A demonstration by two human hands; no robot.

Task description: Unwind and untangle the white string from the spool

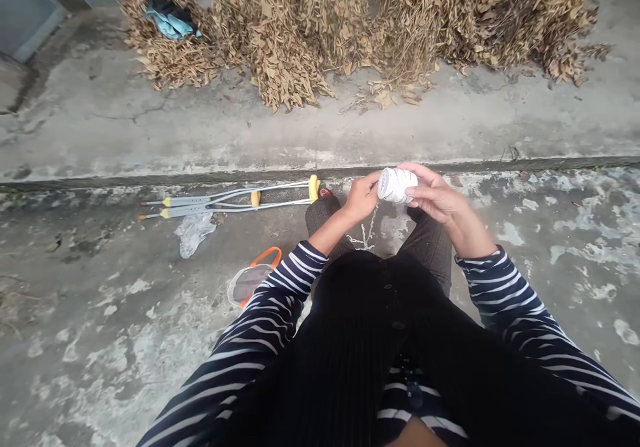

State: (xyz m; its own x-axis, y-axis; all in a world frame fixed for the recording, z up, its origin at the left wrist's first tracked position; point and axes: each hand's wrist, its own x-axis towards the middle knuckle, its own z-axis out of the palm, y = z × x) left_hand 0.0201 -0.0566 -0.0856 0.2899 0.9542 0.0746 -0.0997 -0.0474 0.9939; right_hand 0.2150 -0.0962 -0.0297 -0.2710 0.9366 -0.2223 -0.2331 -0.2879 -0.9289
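Note:
Over my knees, a white spool [399,186] wound with white cord or tape lies nearly on its side, its round end turned left. My right hand [440,199] grips it from the right, thumb in front and fingers behind. At the spool's left end, my left hand [361,199] is closed with its fingertips against it; whether it also pinches the strand is hidden. A thin white strand [371,228] hangs below the spool and gathers in loose loops between my legs.
Left of my feet, metal crutches [235,197] with yellow pads lie on the concrete beside a crumpled clear plastic bag [194,234]. An orange-handled mesh bag [247,282] sits near my left elbow. Ahead, a raised concrete ledge [200,130] bears dried plant bundles [320,27] and blue-black cloth [171,20].

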